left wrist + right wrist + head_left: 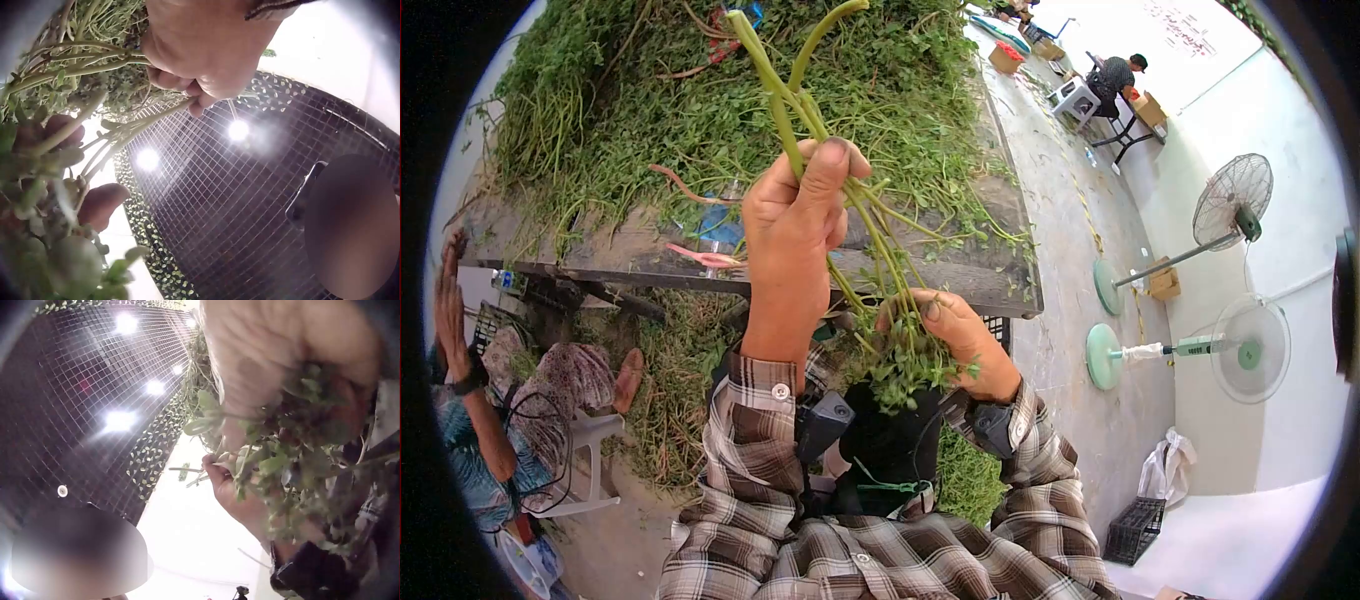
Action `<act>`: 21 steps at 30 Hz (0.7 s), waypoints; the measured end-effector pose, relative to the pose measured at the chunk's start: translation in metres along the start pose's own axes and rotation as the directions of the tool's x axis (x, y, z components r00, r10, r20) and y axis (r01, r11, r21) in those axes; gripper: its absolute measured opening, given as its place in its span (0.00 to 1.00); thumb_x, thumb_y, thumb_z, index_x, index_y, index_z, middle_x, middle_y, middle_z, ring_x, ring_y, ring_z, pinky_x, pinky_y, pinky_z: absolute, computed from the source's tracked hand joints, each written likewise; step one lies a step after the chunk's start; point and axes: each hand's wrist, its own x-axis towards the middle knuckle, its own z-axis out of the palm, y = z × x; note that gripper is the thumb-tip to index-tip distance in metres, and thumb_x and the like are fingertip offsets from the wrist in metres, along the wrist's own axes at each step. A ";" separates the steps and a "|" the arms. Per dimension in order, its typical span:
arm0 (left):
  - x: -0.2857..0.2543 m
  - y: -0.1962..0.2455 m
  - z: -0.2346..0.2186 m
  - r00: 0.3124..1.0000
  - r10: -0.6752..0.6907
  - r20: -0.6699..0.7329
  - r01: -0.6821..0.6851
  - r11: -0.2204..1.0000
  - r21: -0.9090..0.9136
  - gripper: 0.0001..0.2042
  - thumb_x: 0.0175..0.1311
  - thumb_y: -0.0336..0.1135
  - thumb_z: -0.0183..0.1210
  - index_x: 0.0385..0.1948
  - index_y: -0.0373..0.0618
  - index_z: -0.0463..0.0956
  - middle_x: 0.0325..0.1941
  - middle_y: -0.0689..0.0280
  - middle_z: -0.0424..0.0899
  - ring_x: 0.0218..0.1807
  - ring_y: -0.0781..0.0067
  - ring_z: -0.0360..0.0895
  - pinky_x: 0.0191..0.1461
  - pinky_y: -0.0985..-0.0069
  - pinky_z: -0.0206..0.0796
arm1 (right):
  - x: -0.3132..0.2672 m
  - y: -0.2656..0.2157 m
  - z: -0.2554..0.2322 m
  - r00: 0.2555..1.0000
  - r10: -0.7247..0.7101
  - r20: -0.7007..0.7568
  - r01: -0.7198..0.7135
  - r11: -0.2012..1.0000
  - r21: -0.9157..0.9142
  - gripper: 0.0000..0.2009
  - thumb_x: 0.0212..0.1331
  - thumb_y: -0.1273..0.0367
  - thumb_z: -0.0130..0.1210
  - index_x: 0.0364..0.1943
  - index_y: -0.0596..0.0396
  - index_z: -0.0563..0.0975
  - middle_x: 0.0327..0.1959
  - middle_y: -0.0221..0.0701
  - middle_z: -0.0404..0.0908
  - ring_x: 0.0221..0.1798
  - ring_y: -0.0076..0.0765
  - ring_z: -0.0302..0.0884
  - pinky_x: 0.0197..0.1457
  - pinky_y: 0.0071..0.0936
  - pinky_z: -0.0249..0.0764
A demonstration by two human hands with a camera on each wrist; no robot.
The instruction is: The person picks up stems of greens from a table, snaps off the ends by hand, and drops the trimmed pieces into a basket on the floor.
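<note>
My left hand is raised over the table's front edge and pinches a bunch of leafy green stems between thumb and fingers. Thick bare stem ends stick up above that thumb, while thinner stems slant down toward me. Lower and to the right, my right hand holds the leafy tips of the same bunch, its thumb along the stems. In the left wrist view, stems run from the left hand to leaves that partly cover the right fingers. Leaves hide much of the right palm in the right wrist view.
A large heap of greens covers the dark table, with pinkish strips near its front edge. More cuttings lie on the floor. Someone sits close on the left. Two fans and a black crate stand right.
</note>
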 end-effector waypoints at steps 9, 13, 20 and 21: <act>-0.001 0.002 0.000 1.000 -0.015 -0.013 0.016 0.999 0.042 0.09 0.64 0.40 0.53 0.32 0.43 0.73 0.32 0.72 0.74 0.17 0.92 0.53 0.17 0.88 0.43 | -0.001 -0.004 0.011 0.995 0.050 -0.088 -0.048 0.998 0.029 0.16 0.52 0.65 0.54 0.40 0.63 0.74 0.32 0.30 0.75 0.37 0.24 0.70 0.40 0.21 0.66; -0.006 -0.001 0.005 1.000 0.008 0.000 -0.008 0.996 0.086 0.10 0.64 0.40 0.53 0.30 0.43 0.74 0.28 0.74 0.74 0.16 0.92 0.52 0.17 0.88 0.43 | 0.006 0.004 -0.004 0.987 -0.162 0.010 0.149 0.879 -0.454 0.08 0.55 0.70 0.48 0.31 0.62 0.74 0.27 0.30 0.74 0.31 0.27 0.72 0.36 0.27 0.68; -0.016 -0.020 0.018 0.995 -0.010 0.096 -0.018 0.959 0.283 0.11 0.65 0.40 0.52 0.27 0.42 0.75 0.20 0.78 0.70 0.14 0.93 0.51 0.17 0.88 0.40 | 0.004 0.004 0.010 0.886 -0.413 0.213 0.294 0.145 -0.945 0.07 0.46 0.72 0.50 0.26 0.64 0.73 0.28 0.45 0.73 0.31 0.56 0.70 0.34 0.40 0.69; -0.017 -0.022 0.019 0.996 -0.025 0.087 0.002 0.967 0.257 0.11 0.65 0.40 0.52 0.27 0.43 0.75 0.20 0.78 0.70 0.14 0.93 0.51 0.17 0.88 0.40 | 0.000 0.002 0.010 0.912 -0.363 0.191 0.217 0.032 -0.976 0.07 0.45 0.71 0.50 0.26 0.63 0.73 0.28 0.46 0.74 0.31 0.57 0.70 0.34 0.42 0.69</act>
